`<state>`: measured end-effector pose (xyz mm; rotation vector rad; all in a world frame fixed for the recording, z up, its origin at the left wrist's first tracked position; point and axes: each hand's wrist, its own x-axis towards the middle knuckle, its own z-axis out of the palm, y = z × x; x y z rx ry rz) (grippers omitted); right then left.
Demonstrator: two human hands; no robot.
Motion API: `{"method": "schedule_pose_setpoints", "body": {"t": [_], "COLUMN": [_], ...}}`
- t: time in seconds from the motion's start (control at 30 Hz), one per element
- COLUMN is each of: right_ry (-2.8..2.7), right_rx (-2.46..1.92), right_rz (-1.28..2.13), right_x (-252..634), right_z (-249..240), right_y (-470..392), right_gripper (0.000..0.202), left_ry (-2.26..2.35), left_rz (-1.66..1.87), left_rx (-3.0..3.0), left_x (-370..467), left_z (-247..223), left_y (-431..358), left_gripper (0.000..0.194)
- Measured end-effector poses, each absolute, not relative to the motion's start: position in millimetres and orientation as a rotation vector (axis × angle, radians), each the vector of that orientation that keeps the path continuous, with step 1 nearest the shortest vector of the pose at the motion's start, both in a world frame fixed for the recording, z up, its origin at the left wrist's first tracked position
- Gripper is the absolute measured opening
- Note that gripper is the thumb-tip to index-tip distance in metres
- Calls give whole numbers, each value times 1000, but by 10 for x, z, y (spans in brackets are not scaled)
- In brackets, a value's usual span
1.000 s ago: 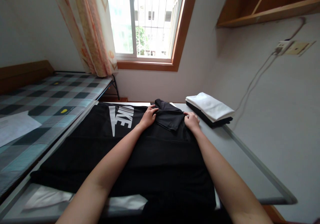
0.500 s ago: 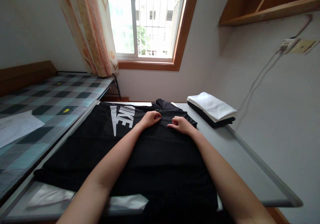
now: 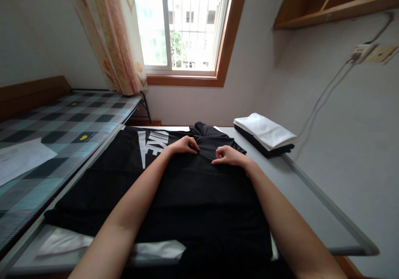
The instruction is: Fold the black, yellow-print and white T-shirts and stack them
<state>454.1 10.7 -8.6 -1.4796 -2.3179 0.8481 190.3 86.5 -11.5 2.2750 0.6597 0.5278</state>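
A black T-shirt with white NIKE lettering lies spread flat over a white table, its print sideways at the left. My left hand is closed in a pinch on the shirt's fabric, just right of the lettering. A short way to its right, my right hand has thumb and curled fingers together on the same fabric. Between the two pinches runs a thin folded edge of cloth. More dark bunched fabric lies just beyond my hands. White cloth shows from under the shirt's near side.
Folded white cloth is stacked on folded black cloth at the table's far right. A bed with a checked mattress stands at the left, a paper on it. A cable hangs down the right wall.
My left hand has shifted slightly left and its finger and thumb show more clearly on the fabric. My right hand has moved a little nearer to me. The shirt stays in place.
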Motion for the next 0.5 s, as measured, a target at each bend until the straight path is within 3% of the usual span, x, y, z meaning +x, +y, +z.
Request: {"method": "schedule_pose_setpoints", "body": {"t": [0.33, 0.5], "right_ry": [-2344, -2384], "right_rx": [-1400, -1425], "right_rz": [830, 775], "right_x": [4445, 4406], "right_z": [45, 34], "right_y": [-3, 3], "right_gripper": [27, 39], "left_ry": [600, 686], "left_rz": [588, 567], "left_rx": [2238, 2211], "left_x": [1875, 1920], "left_z": [-145, -132], "left_y": [882, 870], "left_gripper": [17, 21]}}
